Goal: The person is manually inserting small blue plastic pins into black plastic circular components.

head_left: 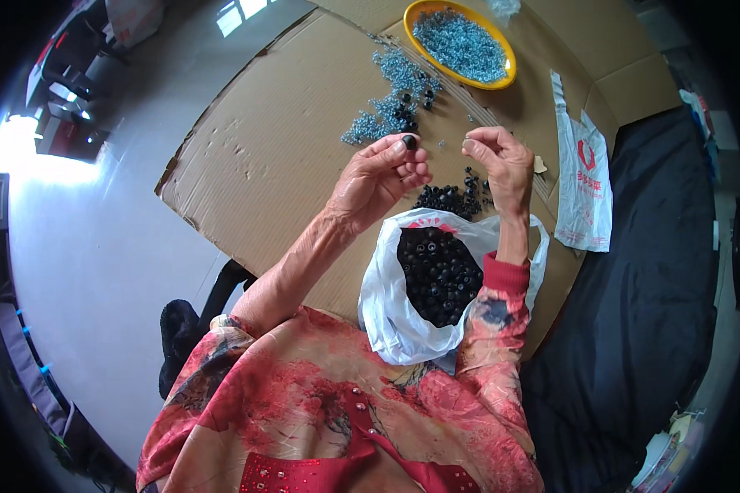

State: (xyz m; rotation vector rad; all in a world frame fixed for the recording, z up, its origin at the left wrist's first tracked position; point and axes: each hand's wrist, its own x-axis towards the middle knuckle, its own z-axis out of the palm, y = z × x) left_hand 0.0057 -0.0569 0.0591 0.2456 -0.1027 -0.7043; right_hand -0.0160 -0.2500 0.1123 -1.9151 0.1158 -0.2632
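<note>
My left hand (378, 174) is pinching a round black piece (409, 142) between thumb and forefinger, its other fingers loosely curled. To its right, my right hand (501, 160) has thumb and forefinger pressed together; whatever sits at the tips is too small to name. Below the hands, a white plastic bag (380, 308) lies open, full of round black pieces (436, 275). A pile of smaller black pieces (444, 200) rests just above the bag. Beyond my left hand, small clear-blue pieces (374, 123) are spread out, with several black pieces (404, 111) at their edge.
All this lies on a flattened cardboard sheet (263, 156). A yellow bowl (512, 70) of clear-blue pieces stands at the far side. A flat white printed bag (584, 181) lies at the right, beside black cloth (649, 271). Grey floor (123, 255) extends to the left.
</note>
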